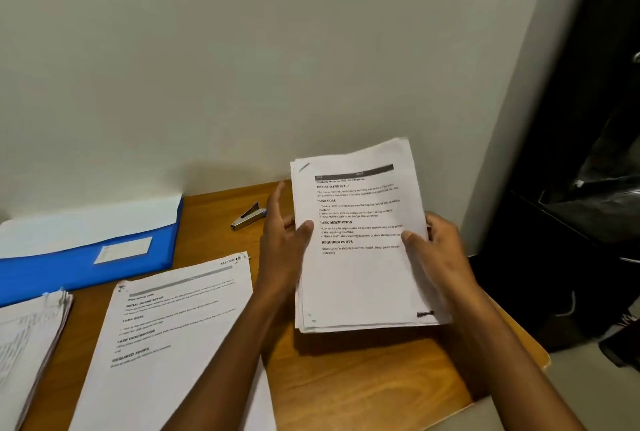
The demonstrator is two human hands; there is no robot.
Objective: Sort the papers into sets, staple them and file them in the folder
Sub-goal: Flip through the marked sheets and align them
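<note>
Sorting looks to be the step in hand: both hands hold the stack [360, 240] upright at about 2 o'clock on the desk [363, 371]. The left hand [282, 240] pinches its left edge, thumb in front; the right hand [433, 247] grips the right edge likewise. Next, probably, squaring the sheets (stapler [248, 216] lies at 12 o'clock).

Table [363, 378]: wooden, set against the wall.
Folder [86, 257]: blue, at 9 o'clock, flat, papers inside.
Stapler [248, 216]: near 12 o'clock, by the wall.
Sheet [166, 337]: printed, at 7 o'clock.
Stack [27, 344]: papers, far left edge.
</note>
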